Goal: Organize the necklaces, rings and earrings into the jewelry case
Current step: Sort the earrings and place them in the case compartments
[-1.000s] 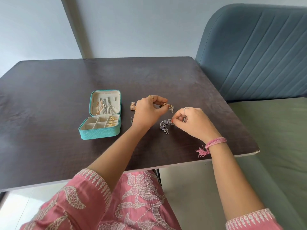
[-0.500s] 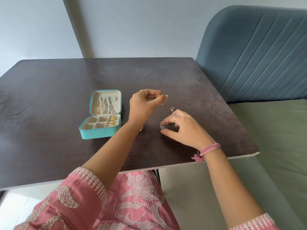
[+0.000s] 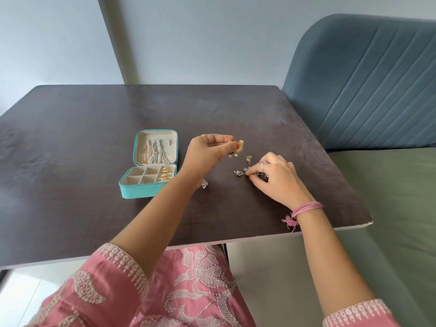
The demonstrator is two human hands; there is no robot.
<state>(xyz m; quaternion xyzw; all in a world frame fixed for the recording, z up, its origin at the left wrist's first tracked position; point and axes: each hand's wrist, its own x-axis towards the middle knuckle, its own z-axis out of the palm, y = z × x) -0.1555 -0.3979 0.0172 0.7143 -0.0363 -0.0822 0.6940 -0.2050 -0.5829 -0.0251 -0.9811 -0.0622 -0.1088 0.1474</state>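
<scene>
Holding necklaces [image 3: 154, 151] and rings [image 3: 165, 173], jewelry case [image 3: 144, 192] open.

Open jewelry case [image 3: 151, 182] on table [image 3: 70, 142], left of loose earrings [image 3: 240, 173] (near table centre).

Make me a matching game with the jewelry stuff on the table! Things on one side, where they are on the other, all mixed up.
Things:
1. gold earring
2. silver earring
3. chains
4. gold rings

Places:
A. hanging in the lid of the jewelry case
B. pinched in the left hand
C. in the case's bottom tray
D. at the right hand's fingertips

Pairs: 1-B, 2-D, 3-A, 4-C
</scene>
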